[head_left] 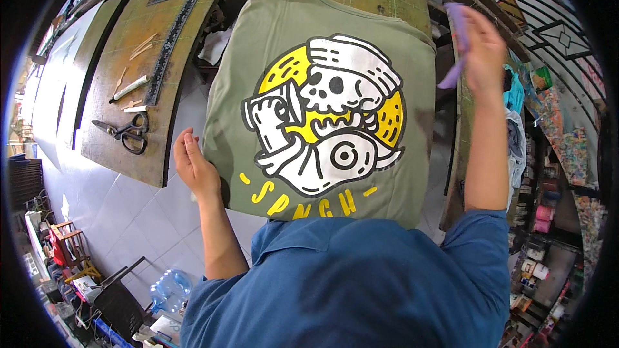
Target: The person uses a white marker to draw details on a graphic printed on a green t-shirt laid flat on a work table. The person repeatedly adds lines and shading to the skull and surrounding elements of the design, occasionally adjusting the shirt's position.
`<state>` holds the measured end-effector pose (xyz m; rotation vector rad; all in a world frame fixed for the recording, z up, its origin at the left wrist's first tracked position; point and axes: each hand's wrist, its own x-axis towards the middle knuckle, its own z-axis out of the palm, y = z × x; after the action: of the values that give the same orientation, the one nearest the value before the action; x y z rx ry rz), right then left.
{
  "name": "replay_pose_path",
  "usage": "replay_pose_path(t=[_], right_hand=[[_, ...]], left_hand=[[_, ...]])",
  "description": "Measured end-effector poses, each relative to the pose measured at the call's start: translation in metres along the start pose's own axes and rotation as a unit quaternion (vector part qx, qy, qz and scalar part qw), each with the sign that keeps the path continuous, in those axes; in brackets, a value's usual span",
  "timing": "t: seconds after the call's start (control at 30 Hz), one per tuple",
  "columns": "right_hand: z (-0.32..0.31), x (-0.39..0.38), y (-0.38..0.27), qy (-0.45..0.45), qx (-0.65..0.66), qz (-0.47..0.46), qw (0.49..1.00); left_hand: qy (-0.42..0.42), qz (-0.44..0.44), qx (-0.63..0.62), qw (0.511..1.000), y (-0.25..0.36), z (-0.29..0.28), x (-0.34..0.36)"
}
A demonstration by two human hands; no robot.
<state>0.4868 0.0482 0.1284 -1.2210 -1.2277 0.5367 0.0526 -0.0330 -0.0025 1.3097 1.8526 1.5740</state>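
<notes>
An olive green T-shirt point(225, 90) lies spread over a board in front of me, with a skull design in white, black and yellow and yellow lettering beneath it. My left hand point(196, 169) is beside the shirt's lower left edge, its fingers stretched upward and nothing visible in them. Off the shirt's upper right side, my right hand point(485, 48) is raised and holds a thin, curved purple strip point(455, 45). The strip's material is unclear, and the hand is slightly blurred.
On the board point(103, 132) to the left lie scissors point(126, 132), a black metal square ruler point(173, 45), a white marker-like tube point(131, 88) and several thin wooden sticks point(143, 46). Large plastic bottles point(170, 291) stand on the floor at lower left. Cluttered shelves point(535, 270) line the right.
</notes>
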Motion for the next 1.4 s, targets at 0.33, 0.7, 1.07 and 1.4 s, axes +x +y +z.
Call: replay_pose_path(t=[0.33, 0.7, 1.07, 1.4], right_hand=[[0.126, -0.033, 0.048, -0.347, -0.164, 0.076, 0.92], [0.154, -0.041, 0.05, -0.368, -0.375, -0.044, 0.85], [0.156, -0.039, 0.055, -0.373, -0.377, -0.086, 0.843], [0.16, -0.033, 0.042, -0.365, -0.366, -0.066, 0.853]], left_hand=[[-0.021, 0.022, 0.078, 0.996, 0.009, 0.001, -0.003], [-0.018, 0.019, 0.085, 0.996, 0.011, 0.002, -0.004], [-0.02, 0.021, 0.085, 0.996, 0.011, 0.002, -0.003], [-0.006, 0.021, 0.079, 0.997, 0.011, 0.002, -0.004]])
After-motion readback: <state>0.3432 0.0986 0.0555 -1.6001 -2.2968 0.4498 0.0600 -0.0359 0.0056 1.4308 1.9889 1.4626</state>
